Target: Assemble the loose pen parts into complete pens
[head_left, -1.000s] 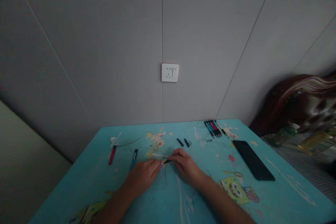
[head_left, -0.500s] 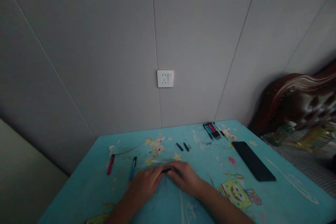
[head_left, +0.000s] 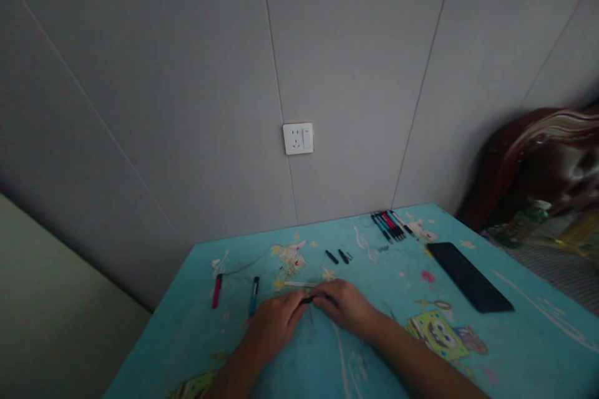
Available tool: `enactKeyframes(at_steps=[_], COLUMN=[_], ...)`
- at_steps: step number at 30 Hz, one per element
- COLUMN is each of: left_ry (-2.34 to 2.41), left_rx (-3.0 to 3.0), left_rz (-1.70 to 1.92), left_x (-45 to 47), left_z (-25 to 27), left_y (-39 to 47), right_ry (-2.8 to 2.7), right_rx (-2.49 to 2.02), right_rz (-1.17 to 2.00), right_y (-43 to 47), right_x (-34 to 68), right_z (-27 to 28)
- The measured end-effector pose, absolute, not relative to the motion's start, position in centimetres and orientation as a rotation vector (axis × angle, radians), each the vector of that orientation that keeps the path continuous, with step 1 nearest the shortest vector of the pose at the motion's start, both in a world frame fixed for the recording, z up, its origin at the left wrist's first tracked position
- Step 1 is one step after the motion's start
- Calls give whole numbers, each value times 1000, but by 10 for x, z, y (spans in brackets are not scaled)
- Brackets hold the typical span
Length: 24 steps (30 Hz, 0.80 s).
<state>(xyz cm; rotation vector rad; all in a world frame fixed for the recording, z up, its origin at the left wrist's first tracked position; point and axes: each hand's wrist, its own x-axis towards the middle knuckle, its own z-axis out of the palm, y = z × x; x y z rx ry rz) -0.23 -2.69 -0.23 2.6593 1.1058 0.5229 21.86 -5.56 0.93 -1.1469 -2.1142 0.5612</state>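
My left hand [head_left: 277, 317] and my right hand [head_left: 349, 304] meet low in the middle of the view, fingers closed. Between their fingertips runs a slim black pen part [head_left: 307, 300], gripped from both ends; the fingers cover most of it. Just beyond them lies a thin whitish stick [head_left: 297, 284], perhaps a pen refill. A blue pen barrel with a dark end [head_left: 253, 297] rests beside my left hand, and a red one [head_left: 217, 292] is farther left. Beyond my right hand are two short black pieces [head_left: 332, 257], with tiny bits next to one.
Several pens [head_left: 387, 226] lie side by side at the table's far right. A flat black case or board [head_left: 468, 277] is on the right. The turquoise table [head_left: 538, 361] has cartoon prints. Behind stand a grey wall with a socket [head_left: 298, 139] and a dark tufted headboard [head_left: 556, 162].
The camera view has swung slightly, so the table and its things appear farther right. Both hands stay together on the black part, which now tilts a little more.
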Motion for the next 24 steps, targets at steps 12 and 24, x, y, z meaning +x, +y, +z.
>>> enactKeyframes(at_steps=[12,24], left_ry=[1110,1150], left_rx=[2717,2669], left_rz=[539,577], left_x=[-1,0], left_z=[0,5], left_y=[-32,-33], right_ry=[-2190,-2122], right_rx=[-1178,-1120], right_rz=[373,488], right_y=[-55,-56], right_x=[221,223], right_z=[2,8])
